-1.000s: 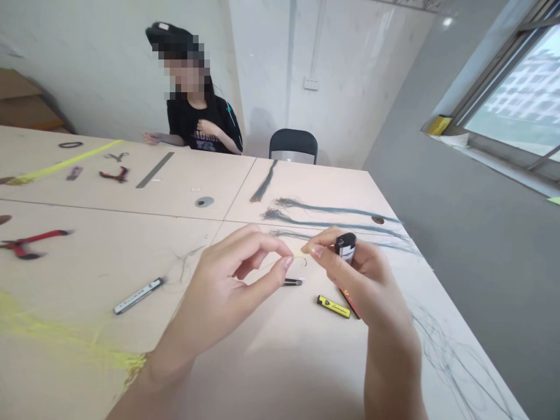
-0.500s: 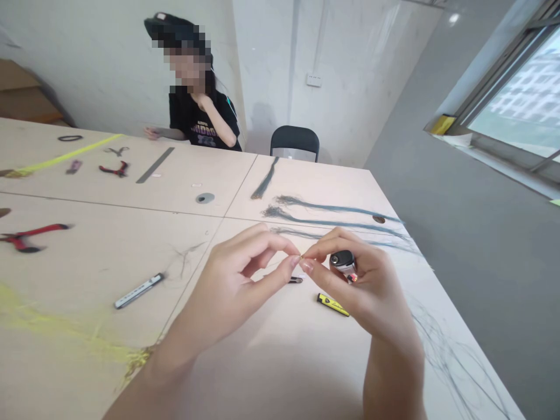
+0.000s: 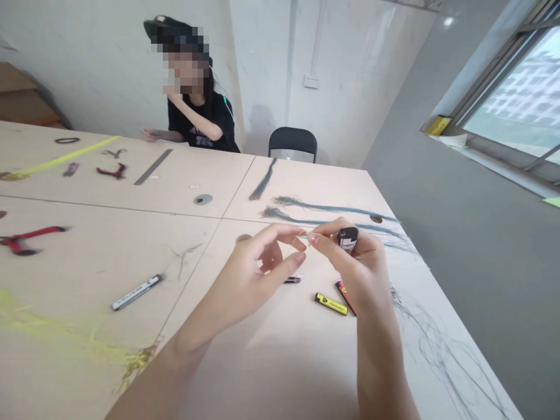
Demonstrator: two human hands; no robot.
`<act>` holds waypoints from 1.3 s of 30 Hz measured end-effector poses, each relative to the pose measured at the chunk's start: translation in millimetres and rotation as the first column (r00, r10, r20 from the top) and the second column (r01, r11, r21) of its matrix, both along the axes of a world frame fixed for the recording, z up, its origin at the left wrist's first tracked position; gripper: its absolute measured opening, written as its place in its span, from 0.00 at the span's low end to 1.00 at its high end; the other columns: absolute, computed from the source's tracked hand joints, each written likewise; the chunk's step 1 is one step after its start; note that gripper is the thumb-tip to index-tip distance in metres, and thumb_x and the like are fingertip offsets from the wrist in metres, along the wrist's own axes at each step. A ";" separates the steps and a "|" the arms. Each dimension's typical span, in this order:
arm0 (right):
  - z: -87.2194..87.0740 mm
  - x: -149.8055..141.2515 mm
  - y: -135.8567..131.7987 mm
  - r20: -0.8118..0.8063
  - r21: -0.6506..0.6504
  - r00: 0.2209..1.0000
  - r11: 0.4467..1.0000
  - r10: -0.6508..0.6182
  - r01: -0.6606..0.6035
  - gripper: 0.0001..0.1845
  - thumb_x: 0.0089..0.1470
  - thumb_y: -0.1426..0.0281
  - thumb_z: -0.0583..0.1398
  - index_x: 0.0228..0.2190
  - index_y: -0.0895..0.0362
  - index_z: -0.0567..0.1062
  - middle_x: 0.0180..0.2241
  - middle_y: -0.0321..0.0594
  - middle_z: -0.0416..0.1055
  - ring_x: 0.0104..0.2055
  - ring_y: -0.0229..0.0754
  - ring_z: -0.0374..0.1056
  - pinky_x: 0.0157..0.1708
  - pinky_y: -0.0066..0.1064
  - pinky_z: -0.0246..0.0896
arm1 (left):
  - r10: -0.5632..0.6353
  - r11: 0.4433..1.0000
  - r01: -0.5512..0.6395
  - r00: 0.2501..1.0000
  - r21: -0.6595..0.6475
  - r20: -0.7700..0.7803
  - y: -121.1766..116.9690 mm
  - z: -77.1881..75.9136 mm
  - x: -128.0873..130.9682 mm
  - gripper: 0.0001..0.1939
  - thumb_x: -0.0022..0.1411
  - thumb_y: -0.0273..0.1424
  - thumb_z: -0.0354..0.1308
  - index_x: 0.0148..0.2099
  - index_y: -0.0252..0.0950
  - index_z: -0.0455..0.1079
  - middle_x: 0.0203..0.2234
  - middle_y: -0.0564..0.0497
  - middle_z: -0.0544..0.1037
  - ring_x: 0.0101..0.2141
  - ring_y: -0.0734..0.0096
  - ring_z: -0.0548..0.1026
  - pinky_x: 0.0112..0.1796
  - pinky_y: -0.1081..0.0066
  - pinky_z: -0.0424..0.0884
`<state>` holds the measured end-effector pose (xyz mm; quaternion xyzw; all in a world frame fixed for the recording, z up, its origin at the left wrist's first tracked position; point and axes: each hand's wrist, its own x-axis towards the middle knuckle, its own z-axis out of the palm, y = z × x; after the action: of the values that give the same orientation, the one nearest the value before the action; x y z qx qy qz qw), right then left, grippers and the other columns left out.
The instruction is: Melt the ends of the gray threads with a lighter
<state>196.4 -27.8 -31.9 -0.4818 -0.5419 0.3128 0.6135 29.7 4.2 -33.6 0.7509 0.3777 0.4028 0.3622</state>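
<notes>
My right hand [image 3: 356,262] pinches a small fishing hook [image 3: 309,243] with thin yellow line [image 3: 297,237] between thumb and forefinger. Its other fingers keep a lighter [image 3: 349,239] with a black top upright against the palm. My left hand [image 3: 262,262] is close by on the left, thumb and forefinger apart, and the yellow line runs in front of its forefinger. Below the hands lie a yellow lighter [image 3: 331,304], a red lighter [image 3: 345,294] partly behind my right hand, and a small dark tool [image 3: 292,280] partly hidden by my left thumb.
Bundles of blue-green line [image 3: 332,208] lie beyond my hands, loose strands [image 3: 441,350] at right. On the left are a white, dark-ended stick [image 3: 136,292], red-handled pliers [image 3: 26,240] and a yellow bundle [image 3: 65,335]. Across the table [image 3: 271,373] sits a person [image 3: 201,125] beside a chair [image 3: 293,143].
My fingertips met around the hook, then parted. My right hand has lifted slightly with the hook; my left thumb and forefinger have spread. The person opposite has raised a hand to the face.
</notes>
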 end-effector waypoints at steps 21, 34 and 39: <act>4.1 3.8 5.3 -0.118 -0.182 0.991 0.980 0.057 -0.078 0.09 0.53 0.67 0.66 0.23 0.55 0.76 0.21 0.30 0.63 0.22 0.31 0.50 0.24 0.30 0.47 | 0.241 0.846 -0.235 0.969 0.479 0.048 -6.1 -10.4 9.4 0.04 0.68 0.25 0.57 0.39 0.37 0.73 0.29 0.58 0.80 0.25 0.82 0.70 0.27 0.80 0.65; -5.7 10.1 14.3 0.013 -0.207 1.000 0.978 0.026 -0.023 0.11 0.58 0.60 0.63 0.30 0.55 0.76 0.21 0.30 0.61 0.23 0.34 0.53 0.24 0.29 0.49 | 0.334 0.802 -0.297 0.942 0.518 0.023 -3.4 -9.3 7.6 0.05 0.69 0.27 0.57 0.39 0.37 0.73 0.26 0.57 0.78 0.22 0.81 0.68 0.26 0.77 0.64; -53.3 -15.0 25.2 0.480 -0.221 0.861 0.973 0.169 -0.067 0.12 0.67 0.66 0.53 0.42 0.58 0.74 0.40 0.44 0.73 0.42 0.45 0.67 0.42 0.36 0.61 | 0.389 0.787 -0.357 0.920 0.503 0.045 2.8 -7.0 -0.2 0.06 0.69 0.29 0.57 0.39 0.37 0.75 0.21 0.57 0.75 0.21 0.81 0.67 0.25 0.77 0.63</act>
<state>181.4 -2.5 -85.2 -0.5700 -0.6760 0.2678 0.3827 29.5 6.9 -40.6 0.7412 0.4115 0.5274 0.0559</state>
